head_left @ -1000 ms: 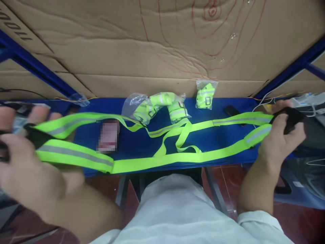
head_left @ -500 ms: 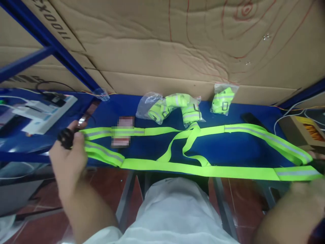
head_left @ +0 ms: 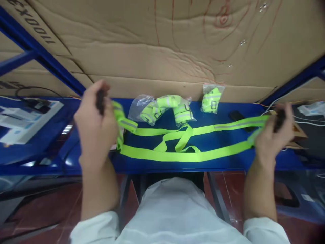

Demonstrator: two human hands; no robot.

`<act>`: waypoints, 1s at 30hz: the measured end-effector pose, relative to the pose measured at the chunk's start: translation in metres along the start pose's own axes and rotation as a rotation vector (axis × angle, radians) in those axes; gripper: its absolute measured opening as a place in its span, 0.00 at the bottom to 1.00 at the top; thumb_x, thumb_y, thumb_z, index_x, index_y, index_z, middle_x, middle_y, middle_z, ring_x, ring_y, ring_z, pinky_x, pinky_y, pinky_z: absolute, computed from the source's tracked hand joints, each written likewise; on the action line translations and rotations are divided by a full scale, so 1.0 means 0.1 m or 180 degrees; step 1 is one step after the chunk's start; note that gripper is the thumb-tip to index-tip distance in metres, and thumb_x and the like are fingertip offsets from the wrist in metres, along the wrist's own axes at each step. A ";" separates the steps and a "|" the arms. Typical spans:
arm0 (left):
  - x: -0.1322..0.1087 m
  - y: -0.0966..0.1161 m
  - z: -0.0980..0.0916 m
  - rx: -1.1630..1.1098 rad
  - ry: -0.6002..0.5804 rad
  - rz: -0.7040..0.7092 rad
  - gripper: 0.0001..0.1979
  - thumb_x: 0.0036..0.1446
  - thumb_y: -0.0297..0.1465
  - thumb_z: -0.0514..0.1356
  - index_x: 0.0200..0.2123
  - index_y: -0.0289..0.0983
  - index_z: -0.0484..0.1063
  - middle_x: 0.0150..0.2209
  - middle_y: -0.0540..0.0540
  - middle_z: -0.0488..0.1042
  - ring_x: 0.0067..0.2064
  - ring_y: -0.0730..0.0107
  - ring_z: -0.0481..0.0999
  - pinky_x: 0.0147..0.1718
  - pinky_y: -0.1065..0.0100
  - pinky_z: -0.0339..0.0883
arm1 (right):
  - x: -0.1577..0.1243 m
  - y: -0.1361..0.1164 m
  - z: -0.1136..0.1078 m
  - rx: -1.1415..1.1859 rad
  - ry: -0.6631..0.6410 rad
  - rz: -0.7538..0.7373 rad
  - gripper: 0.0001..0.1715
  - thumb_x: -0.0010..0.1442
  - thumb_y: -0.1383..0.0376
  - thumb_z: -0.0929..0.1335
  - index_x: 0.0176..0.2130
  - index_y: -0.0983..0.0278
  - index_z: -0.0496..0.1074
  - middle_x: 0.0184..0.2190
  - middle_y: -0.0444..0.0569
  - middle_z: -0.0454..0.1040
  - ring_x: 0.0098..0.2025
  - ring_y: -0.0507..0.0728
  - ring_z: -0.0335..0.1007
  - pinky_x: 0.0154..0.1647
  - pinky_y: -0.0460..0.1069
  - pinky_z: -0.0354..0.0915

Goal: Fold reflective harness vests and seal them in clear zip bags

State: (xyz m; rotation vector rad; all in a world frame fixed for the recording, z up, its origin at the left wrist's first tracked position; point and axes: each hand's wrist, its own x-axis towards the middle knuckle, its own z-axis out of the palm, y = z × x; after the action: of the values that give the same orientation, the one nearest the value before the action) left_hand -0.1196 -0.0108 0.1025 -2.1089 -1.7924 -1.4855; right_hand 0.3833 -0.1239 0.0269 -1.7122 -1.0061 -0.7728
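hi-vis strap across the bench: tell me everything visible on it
The strap is neon yellow-green webbing, with grey reflective stripes on the wider sections near each end. Two long runs lie spread across the blue bench, joined midway by thinner loops that cross. The left hand holds one end raised and the right hand holds the other. Both ends look dark and are blurred.

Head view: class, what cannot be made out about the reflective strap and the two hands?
Left hand: the dark piece in its grip, blurred and covered by fingers.
Right hand: its dark piece, motion-blurred.
Reflective strap: both ends, hidden by the hands.
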 end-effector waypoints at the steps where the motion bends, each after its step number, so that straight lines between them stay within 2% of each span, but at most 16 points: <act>1: 0.10 0.19 0.10 -0.0091 -0.0179 0.0248 0.22 0.73 0.28 0.53 0.67 0.30 0.67 0.63 0.38 0.75 0.64 0.58 0.75 0.68 0.53 0.67 | 0.09 -0.30 0.05 0.0182 -0.0284 -0.0285 0.36 0.71 0.52 0.58 0.70 0.65 0.65 0.61 0.65 0.74 0.66 0.67 0.71 0.68 0.62 0.64; 3: 0.29 0.55 0.29 -0.0146 -0.0508 0.0673 0.21 0.73 0.27 0.52 0.66 0.29 0.68 0.66 0.36 0.73 0.67 0.55 0.72 0.70 0.52 0.64 | 0.30 -0.87 0.12 0.0276 -0.1264 -0.0738 0.31 0.72 0.58 0.60 0.68 0.66 0.68 0.62 0.61 0.76 0.64 0.66 0.73 0.67 0.60 0.66; 5: 0.41 0.83 0.46 -0.0043 -0.0870 0.1054 0.24 0.71 0.25 0.53 0.68 0.31 0.66 0.66 0.36 0.72 0.68 0.53 0.72 0.69 0.51 0.64 | 0.50 -1.36 0.18 0.0344 -0.2158 -0.1339 0.30 0.71 0.63 0.62 0.69 0.67 0.68 0.62 0.61 0.76 0.63 0.70 0.74 0.64 0.63 0.68; 8: 0.44 1.10 0.64 0.0111 -0.1318 0.1526 0.28 0.69 0.23 0.52 0.71 0.32 0.62 0.63 0.35 0.74 0.65 0.50 0.74 0.65 0.49 0.68 | 0.65 -1.90 0.25 0.0631 -0.2592 -0.1786 0.30 0.70 0.69 0.62 0.68 0.66 0.67 0.63 0.61 0.75 0.62 0.70 0.74 0.62 0.65 0.68; 11: 0.36 1.20 0.73 0.0122 -0.1374 0.1807 0.31 0.67 0.22 0.51 0.73 0.34 0.59 0.62 0.35 0.73 0.63 0.51 0.74 0.64 0.50 0.69 | 0.62 -2.23 0.35 0.0824 -0.2760 -0.2104 0.29 0.68 0.75 0.61 0.66 0.68 0.70 0.60 0.61 0.77 0.62 0.69 0.73 0.64 0.64 0.66; 14: 0.33 1.17 0.77 0.0215 -0.1292 0.1888 0.34 0.65 0.20 0.51 0.73 0.33 0.58 0.62 0.34 0.72 0.63 0.51 0.73 0.64 0.50 0.69 | 0.52 -2.36 0.45 0.0867 -0.2802 -0.2211 0.30 0.66 0.78 0.61 0.64 0.70 0.71 0.59 0.62 0.77 0.62 0.69 0.72 0.64 0.64 0.65; 16: 0.37 1.10 0.77 0.0243 -0.1391 0.1978 0.35 0.63 0.17 0.49 0.73 0.31 0.57 0.62 0.33 0.71 0.63 0.50 0.73 0.64 0.48 0.68 | 0.49 -2.36 0.51 0.0936 -0.2843 -0.2224 0.30 0.66 0.78 0.61 0.64 0.70 0.71 0.59 0.63 0.76 0.62 0.70 0.71 0.64 0.65 0.65; 19: 0.47 0.99 0.76 0.0129 -0.1636 0.2139 0.38 0.59 0.14 0.47 0.74 0.29 0.55 0.63 0.31 0.69 0.65 0.50 0.71 0.65 0.46 0.68 | 0.54 -2.28 0.54 0.1135 -0.2880 -0.2225 0.32 0.66 0.78 0.61 0.65 0.65 0.71 0.62 0.59 0.75 0.64 0.68 0.70 0.65 0.65 0.64; 21: 0.50 0.94 0.76 0.0086 -0.1685 0.2161 0.39 0.59 0.14 0.47 0.73 0.28 0.56 0.64 0.31 0.69 0.65 0.50 0.70 0.66 0.45 0.68 | 0.58 -2.24 0.53 0.1098 -0.2731 -0.2151 0.34 0.65 0.77 0.62 0.66 0.63 0.70 0.62 0.57 0.75 0.64 0.69 0.69 0.65 0.65 0.64; 26: 0.47 0.94 0.84 -0.0016 -0.1761 0.2330 0.39 0.57 0.13 0.47 0.73 0.25 0.55 0.66 0.29 0.68 0.69 0.50 0.67 0.69 0.48 0.65 | 0.51 -2.28 0.54 0.0863 -0.2489 -0.2123 0.35 0.65 0.78 0.59 0.67 0.66 0.69 0.61 0.60 0.75 0.63 0.70 0.68 0.64 0.67 0.63; 30: 0.52 0.88 0.86 -0.0202 -0.1917 0.2299 0.40 0.58 0.13 0.46 0.75 0.30 0.54 0.68 0.33 0.67 0.71 0.54 0.67 0.70 0.49 0.65 | 0.50 -2.29 0.58 0.1071 -0.2650 -0.2097 0.38 0.63 0.80 0.58 0.68 0.63 0.69 0.60 0.59 0.74 0.63 0.68 0.67 0.66 0.66 0.62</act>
State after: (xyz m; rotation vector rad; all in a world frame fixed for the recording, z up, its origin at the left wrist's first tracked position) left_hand -0.0021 0.0450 0.1356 -2.9745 -0.8296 -0.7770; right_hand 0.2057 -0.0123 0.1458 -1.3967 -2.1999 -0.2084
